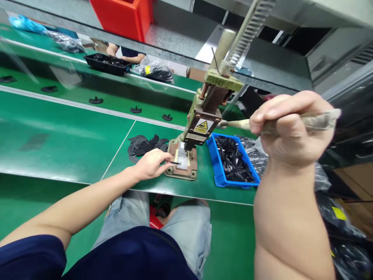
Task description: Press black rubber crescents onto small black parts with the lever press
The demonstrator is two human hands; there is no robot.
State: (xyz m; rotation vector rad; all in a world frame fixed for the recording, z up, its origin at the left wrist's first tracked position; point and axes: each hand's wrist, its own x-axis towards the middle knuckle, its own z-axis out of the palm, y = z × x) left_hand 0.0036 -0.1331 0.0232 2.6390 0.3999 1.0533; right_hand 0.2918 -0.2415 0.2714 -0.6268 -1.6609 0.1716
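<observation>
My right hand [291,126] is wrapped round the lever handle [319,118] of a hand press [201,120], raised at the right. With thumb and fingers, my left hand [154,163] pinches a small black strip-shaped part [176,163] over the press base plate [190,171]. The part's far end lies on the pale plate under the ram [189,146]. Left of the base is a pile of flat, curved black pieces [145,146]. To the right, a blue tray [220,181] holds many small black parts. What my left fingertips cover of the part is hidden.
Curved black pieces [135,110] sit spaced along a green belt behind the bench. Beyond it are a black tray [107,70], a plastic bag [155,72] and another person's arms [132,58]. A red bin [125,17] stands on the overhead shelf. Plastic bags crowd the right side.
</observation>
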